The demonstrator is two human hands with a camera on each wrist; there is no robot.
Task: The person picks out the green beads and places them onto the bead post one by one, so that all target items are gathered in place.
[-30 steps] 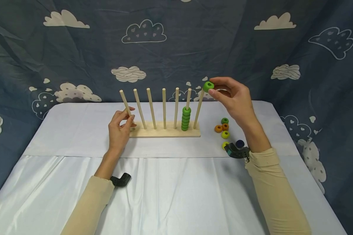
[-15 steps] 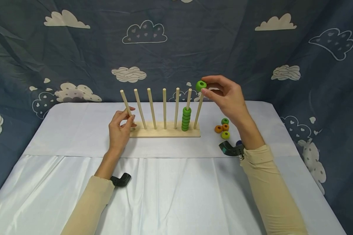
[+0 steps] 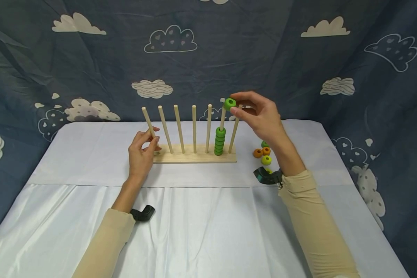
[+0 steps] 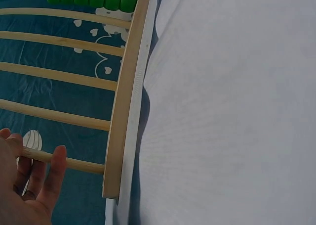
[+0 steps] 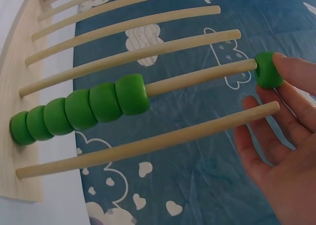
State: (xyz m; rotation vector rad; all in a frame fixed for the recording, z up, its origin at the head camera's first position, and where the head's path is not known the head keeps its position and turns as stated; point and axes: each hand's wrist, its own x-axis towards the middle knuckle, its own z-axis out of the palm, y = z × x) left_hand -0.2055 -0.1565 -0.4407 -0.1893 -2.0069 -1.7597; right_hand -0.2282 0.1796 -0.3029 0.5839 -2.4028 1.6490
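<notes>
A wooden stand [image 3: 194,157] with a row of upright pegs stands on the white table. Several green beads [image 3: 220,141] are stacked on the second peg from the right. My right hand [image 3: 258,114] pinches one more green bead [image 5: 269,70] between thumb and fingers. In the right wrist view that bead is right at the tip of the peg [image 5: 202,76] bearing the stack. At the stand's other end, my left hand [image 3: 141,152] grips the leftmost peg [image 4: 84,164] low down, thumb and fingers around it.
Loose beads lie on the table right of the stand: orange beads [image 3: 258,153], yellow beads [image 3: 266,160] and a green bead [image 3: 265,144], partly behind the right forearm. A dark blue cloud-print cloth [image 3: 208,58] hangs behind the table [image 3: 194,224].
My right hand has moved left with its green bead, past the rightmost peg to the top of the second peg from the right. The left hand has stayed on its peg.
</notes>
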